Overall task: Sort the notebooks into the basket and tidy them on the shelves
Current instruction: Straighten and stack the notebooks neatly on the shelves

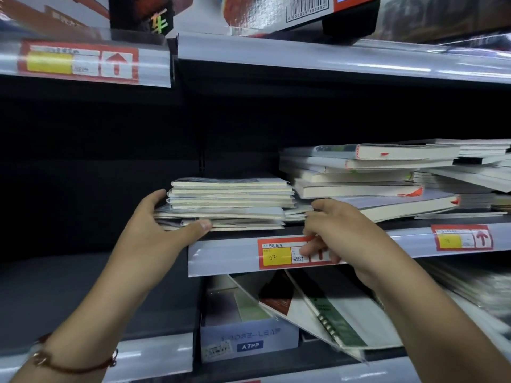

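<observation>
Left of the price tag (284, 252), our left hand (163, 219) clasps the notebook stack (229, 203), right hand (340, 230) loosely spread beside it; square edges gently.

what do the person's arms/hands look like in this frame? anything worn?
Both forearms are bare, no sleeves in view and no gloves. The left hand has a thin red cord bracelet at the wrist, with a small metallic charm on it. The right hand shows no rings, watch or band.
</observation>
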`<control>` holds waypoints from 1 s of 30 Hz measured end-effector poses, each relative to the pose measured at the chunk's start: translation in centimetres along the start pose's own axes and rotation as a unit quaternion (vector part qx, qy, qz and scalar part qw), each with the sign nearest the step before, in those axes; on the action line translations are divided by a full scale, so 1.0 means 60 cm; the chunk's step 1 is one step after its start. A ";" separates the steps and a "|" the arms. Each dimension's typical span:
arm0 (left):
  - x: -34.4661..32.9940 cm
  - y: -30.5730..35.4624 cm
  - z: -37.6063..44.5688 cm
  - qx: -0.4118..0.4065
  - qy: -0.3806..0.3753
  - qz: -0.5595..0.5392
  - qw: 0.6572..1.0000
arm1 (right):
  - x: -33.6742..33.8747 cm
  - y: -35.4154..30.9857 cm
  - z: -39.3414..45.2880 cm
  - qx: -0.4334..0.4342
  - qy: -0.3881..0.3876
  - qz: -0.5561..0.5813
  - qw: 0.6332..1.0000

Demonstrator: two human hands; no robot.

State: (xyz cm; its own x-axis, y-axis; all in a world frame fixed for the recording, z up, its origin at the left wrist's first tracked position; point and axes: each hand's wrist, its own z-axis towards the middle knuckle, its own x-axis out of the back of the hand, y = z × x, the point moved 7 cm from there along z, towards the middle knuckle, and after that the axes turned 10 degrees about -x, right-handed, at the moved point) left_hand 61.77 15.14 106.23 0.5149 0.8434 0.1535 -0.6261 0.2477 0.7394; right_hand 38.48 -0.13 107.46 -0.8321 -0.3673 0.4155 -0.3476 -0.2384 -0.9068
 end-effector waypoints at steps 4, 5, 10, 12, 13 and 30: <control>-0.012 0.011 0.006 -0.004 -0.031 0.037 0.999 | -0.004 -0.001 -0.006 0.001 -0.013 0.078 0.997; -0.013 0.014 0.011 -0.001 -0.035 0.046 0.998 | -0.005 -0.002 -0.007 0.004 -0.017 0.088 0.996; -0.020 0.026 0.026 0.009 -0.050 0.094 0.994 | -0.003 -0.014 0.001 0.017 -0.021 0.087 0.996; -0.031 0.029 0.031 0.020 -0.070 0.106 0.992 | -0.003 -0.017 0.006 0.018 -0.019 0.048 0.999; -0.036 0.028 0.035 0.023 -0.081 0.109 0.990 | -0.004 -0.019 0.007 0.020 -0.014 0.013 1.000; -0.002 -0.033 0.043 0.040 -0.145 -0.107 0.983 | -0.002 -0.075 0.007 0.097 0.087 -0.355 0.926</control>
State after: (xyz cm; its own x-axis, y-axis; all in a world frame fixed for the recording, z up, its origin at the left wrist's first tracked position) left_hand 64.41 13.31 106.43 0.7825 0.6013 0.1614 -0.4430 0.3556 0.8230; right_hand 40.32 0.58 111.55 -0.4870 0.0906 0.8687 -0.7632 -0.5278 -0.3728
